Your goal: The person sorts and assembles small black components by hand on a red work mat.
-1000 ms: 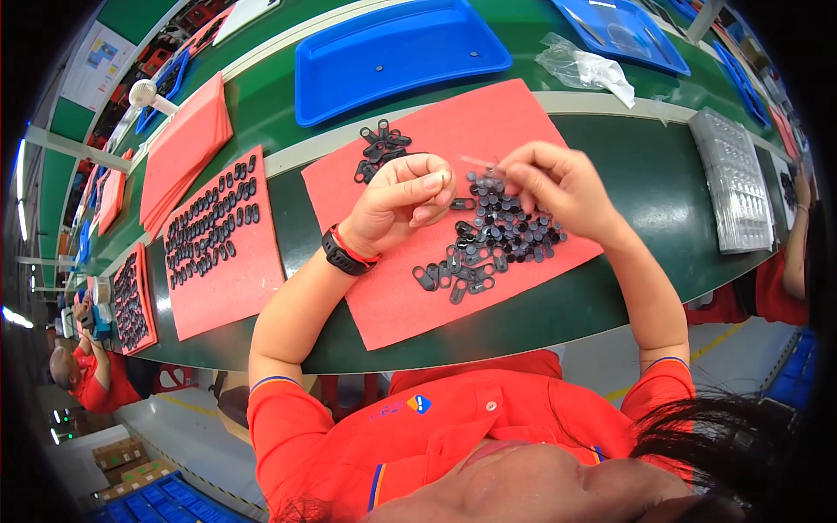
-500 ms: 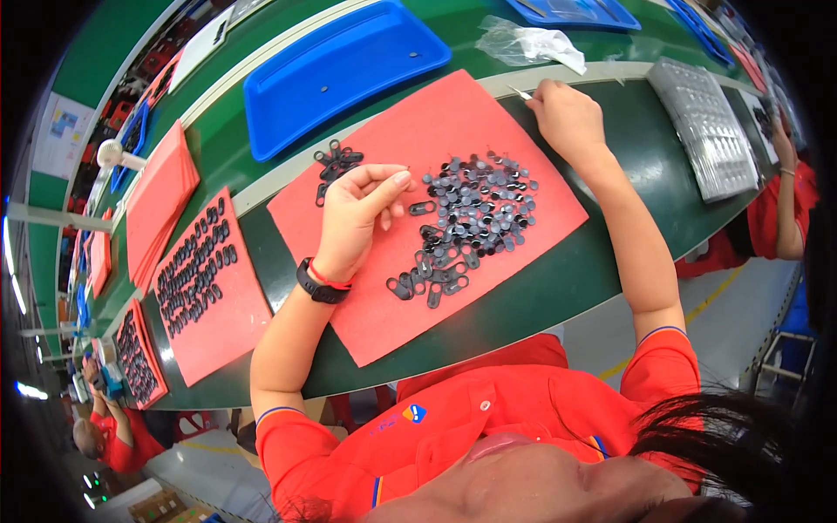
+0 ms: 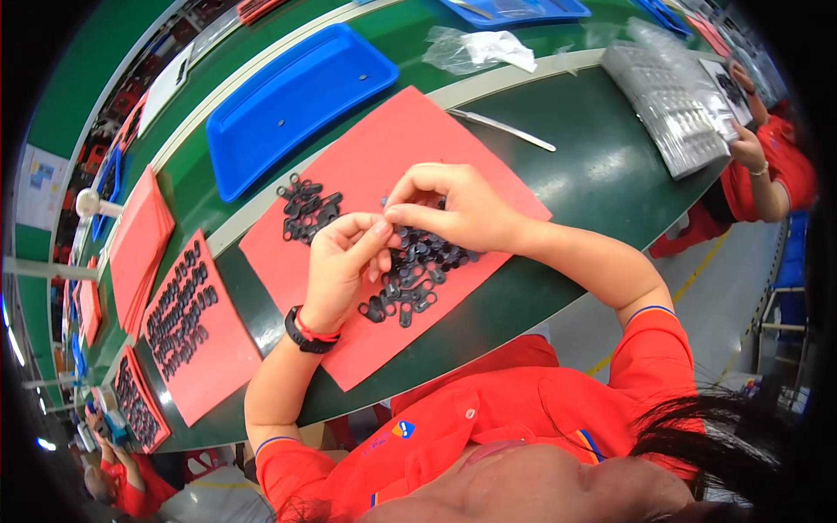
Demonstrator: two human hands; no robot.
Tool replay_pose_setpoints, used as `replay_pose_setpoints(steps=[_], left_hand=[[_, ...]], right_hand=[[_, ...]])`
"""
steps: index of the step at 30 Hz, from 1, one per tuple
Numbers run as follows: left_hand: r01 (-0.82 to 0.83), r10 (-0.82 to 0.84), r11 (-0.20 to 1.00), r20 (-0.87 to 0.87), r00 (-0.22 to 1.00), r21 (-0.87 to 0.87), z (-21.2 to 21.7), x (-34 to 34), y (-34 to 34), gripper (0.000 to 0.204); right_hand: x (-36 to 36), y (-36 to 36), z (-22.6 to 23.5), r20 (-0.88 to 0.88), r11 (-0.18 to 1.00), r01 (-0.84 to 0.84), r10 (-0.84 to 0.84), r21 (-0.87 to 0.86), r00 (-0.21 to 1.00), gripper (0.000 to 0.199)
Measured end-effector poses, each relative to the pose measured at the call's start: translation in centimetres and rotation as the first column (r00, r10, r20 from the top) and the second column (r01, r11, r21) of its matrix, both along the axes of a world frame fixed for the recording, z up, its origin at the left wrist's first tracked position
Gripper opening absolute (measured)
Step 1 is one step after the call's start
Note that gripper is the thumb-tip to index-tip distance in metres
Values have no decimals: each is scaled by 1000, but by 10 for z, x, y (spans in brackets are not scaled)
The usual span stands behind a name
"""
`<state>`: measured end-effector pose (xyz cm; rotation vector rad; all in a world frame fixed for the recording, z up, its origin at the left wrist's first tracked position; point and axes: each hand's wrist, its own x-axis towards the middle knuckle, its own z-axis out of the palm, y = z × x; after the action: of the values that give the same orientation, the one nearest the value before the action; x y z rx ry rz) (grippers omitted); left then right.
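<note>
My left hand, with a black band at the wrist, is closed in a pinch over the pink foam sheet. Fingertip to fingertip with it, my right hand is pinched too; whatever sits between them is too small and covered to make out. Beneath the hands lies a pile of small round dark discs, partly hidden. Loose black oval pieces with ring ends lie at its near side. More black pieces are heaped left of my hands. A slim silver pointed tool lies beyond my right hand.
A blue tray holding two small discs stands at the back. Left are a pink sheet with rows of black pieces and stacked pink sheets. Clear plastic trays lie right, near a co-worker's hands. A plastic bag lies behind.
My right hand has let go of the slim silver tool, which now lies on the table, and has come left to meet my left hand. The whole view has shifted somewhat.
</note>
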<state>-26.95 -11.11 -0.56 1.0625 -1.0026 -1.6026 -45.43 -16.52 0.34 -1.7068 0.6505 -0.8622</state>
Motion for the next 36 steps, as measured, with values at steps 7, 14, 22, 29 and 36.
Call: replay_pose_setpoints(steps=[7,14,22,29,36], left_hand=[[35,-26,998,164,986,-53,1,9,-7,15],[194,250,879,767,591,-436,-12,19,-22,28],[219,279,848,758,589,-483,-14,22,-18,15],[-35,153,931,302,941,-362,-24,15,-17,16],[19,25,984,241,970,-177,-21,12,-13,21]], right_hand=[[2,1,-7,-16,998,14,-15,-63,1000,7],[1,-9,-14,88,982,130,-143,138,986,7],[2,-7,-9,17,980,70,-75,187,997,12],[7,2,-5,81,961,-5,-18,275,997,14],[5,-4,-13,29,983,-19,14,183,999,16]])
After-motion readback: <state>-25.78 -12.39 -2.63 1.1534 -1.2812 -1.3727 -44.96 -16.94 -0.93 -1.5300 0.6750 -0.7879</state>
